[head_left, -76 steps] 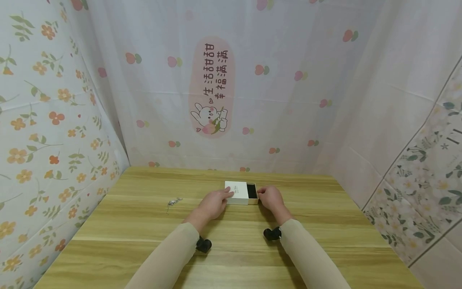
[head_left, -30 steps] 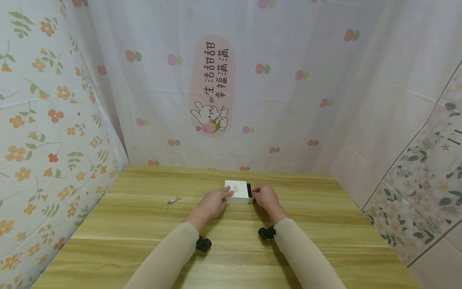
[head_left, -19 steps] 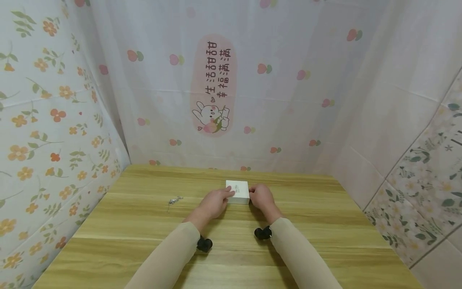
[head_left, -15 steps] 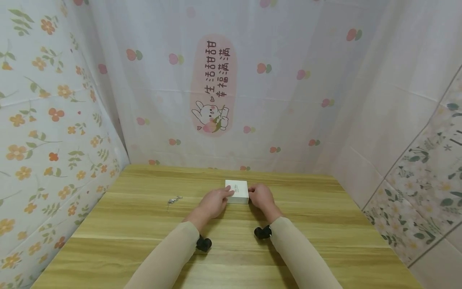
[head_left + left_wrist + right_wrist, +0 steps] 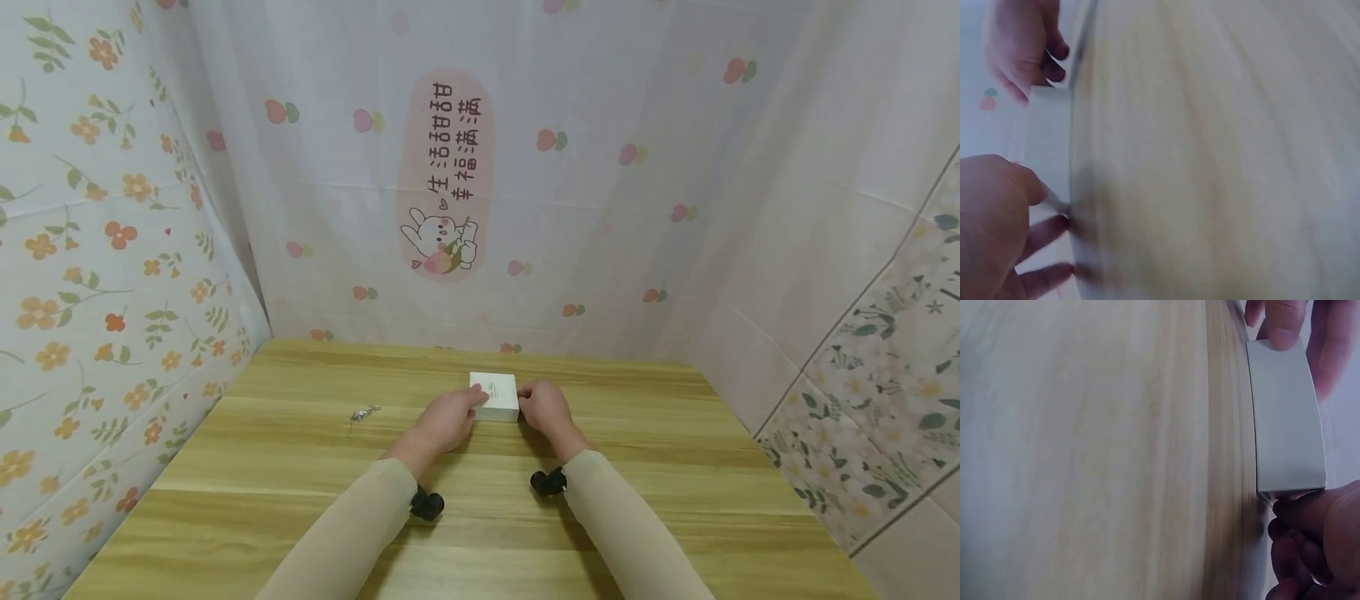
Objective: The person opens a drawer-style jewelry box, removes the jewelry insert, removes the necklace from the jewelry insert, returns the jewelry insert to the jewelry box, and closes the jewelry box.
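Observation:
A small white cardboard box [image 5: 501, 390] with fine printing on its lid face lies flat near the back of the table; its slide-out tray is hidden inside the sleeve. My left hand [image 5: 447, 419] grips the box's left end, thumb on its near side [image 5: 1288, 419] and fingers on the top and the end. My right hand [image 5: 546, 408] is at the opposite end. In the right wrist view, the right hand's fingers [image 5: 1297, 550] are curled, and its thumb side touches the box's end.
A small silvery chain-like piece [image 5: 363, 413] lies on the wooden table [image 5: 300, 467], left of my left hand. Behind the table hangs a printed cloth [image 5: 600, 208], with floral cloth [image 5: 120, 250] at the left side. A black wrist camera [image 5: 427, 505] sits at each cuff.
My right hand has moved left, and the box's black-lined tray has slid fully into the white sleeve. My left hand stays on the sleeve. In the last half second little has moved.

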The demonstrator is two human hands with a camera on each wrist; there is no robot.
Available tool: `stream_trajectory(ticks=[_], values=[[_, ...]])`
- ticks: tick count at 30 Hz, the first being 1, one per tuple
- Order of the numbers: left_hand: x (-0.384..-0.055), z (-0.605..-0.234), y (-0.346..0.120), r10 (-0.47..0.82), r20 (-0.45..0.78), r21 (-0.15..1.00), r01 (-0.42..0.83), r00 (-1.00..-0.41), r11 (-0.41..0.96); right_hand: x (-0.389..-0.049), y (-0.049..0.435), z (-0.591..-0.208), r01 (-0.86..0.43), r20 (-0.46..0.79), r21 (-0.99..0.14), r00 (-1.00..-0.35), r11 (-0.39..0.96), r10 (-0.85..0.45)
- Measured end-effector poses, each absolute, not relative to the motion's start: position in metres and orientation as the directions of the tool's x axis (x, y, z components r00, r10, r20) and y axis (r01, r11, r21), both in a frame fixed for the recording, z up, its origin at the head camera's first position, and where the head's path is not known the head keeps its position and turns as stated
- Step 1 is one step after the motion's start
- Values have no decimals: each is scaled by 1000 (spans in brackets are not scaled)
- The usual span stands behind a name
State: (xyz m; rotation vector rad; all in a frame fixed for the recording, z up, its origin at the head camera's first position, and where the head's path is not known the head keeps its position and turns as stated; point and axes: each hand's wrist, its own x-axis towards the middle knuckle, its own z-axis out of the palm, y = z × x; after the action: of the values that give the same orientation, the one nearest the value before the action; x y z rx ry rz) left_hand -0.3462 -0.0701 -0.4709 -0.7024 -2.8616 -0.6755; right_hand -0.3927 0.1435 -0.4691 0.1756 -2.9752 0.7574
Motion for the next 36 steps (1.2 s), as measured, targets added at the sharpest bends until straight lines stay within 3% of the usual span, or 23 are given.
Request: stream_trajectory(ticks=[10,17,27,36], values=[[-346,-460,-58,429,177,223,461,-886,859,-393,145,-469,-123,83,-495,-992,860,-94],[-342,-458,-57,428,169,255,459,-888,851,-389,165,-466,-159,66,-502,-987,850,-145],[-315,-453,-31,393,145,191,415,-908,889,-386,209,-458,-56,3,-573,-998,818,-66],[-305,-459,-15,315,73,207,323,-946,923,-380,216,-457,-91,61,-564,-996,821,-68]])
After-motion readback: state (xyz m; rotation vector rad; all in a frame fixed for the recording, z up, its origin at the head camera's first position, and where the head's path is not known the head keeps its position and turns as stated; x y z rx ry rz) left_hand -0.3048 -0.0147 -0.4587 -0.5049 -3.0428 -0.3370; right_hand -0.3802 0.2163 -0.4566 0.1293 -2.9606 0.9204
